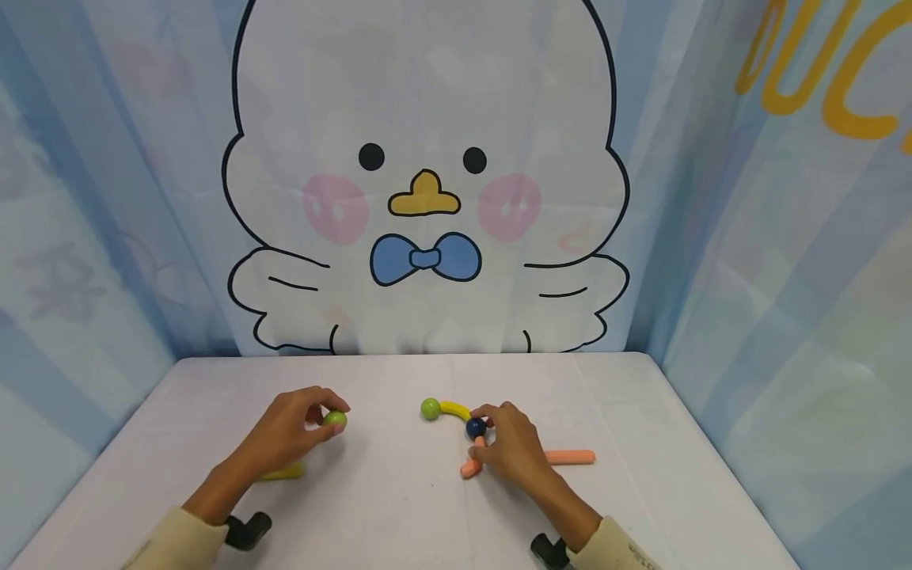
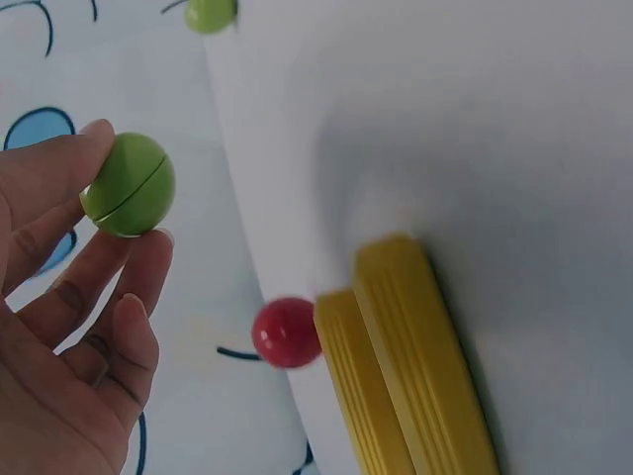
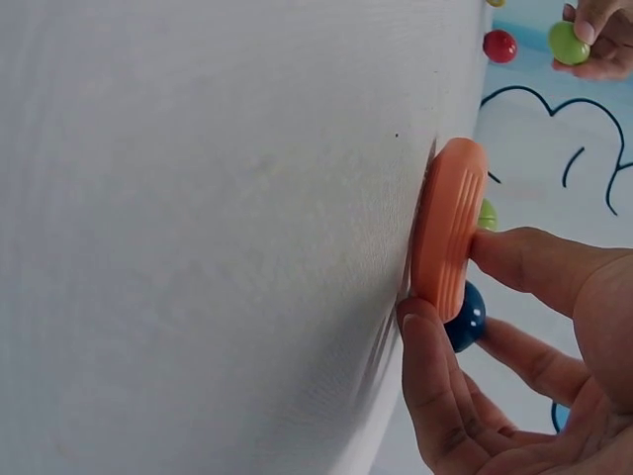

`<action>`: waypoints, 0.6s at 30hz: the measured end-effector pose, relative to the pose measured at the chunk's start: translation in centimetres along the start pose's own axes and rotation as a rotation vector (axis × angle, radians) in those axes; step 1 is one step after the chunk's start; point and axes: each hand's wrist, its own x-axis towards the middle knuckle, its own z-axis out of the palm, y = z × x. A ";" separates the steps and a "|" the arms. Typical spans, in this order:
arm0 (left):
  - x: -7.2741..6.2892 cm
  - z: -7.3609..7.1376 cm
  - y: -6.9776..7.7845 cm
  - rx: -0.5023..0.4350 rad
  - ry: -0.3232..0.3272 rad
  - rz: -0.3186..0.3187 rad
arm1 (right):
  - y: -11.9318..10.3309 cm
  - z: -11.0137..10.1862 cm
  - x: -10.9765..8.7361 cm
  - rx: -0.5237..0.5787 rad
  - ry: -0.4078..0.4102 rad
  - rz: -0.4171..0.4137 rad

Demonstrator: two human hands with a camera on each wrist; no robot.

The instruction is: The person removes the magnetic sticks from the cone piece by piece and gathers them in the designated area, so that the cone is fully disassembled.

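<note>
Left fingers point(image 2: 64, 163) tight around 1 green ball point(image 2: 131, 183), right fingers point(image 3: 539, 267) clamped on 1 ridged orange piece point(image 3: 450, 233)

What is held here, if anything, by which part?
Left hand: a green ball, pinched on opposite sides. Right hand: an orange piece, gripped near its end beside the dark blue ball; whether that is gripped too is unclear.
</note>
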 end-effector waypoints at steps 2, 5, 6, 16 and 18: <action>-0.1 -0.5 -0.5 0.002 0.005 -0.017 | 0.0 0.0 0.0 0.002 -0.001 0.005; -0.2 -1.1 -1.2 0.011 0.005 -0.059 | 0.0 -0.1 0.0 0.001 -0.001 0.005; -0.2 -1.2 -1.5 0.017 0.005 -0.070 | 0.0 -0.1 0.0 0.000 -0.001 0.005; 0.0 -2.2 -4.6 0.079 0.008 -0.133 | -0.1 -0.1 -0.1 -0.004 0.004 -0.002; 0.1 -2.3 -5.1 0.083 0.012 -0.142 | -0.1 -0.1 -0.1 -0.004 0.008 -0.002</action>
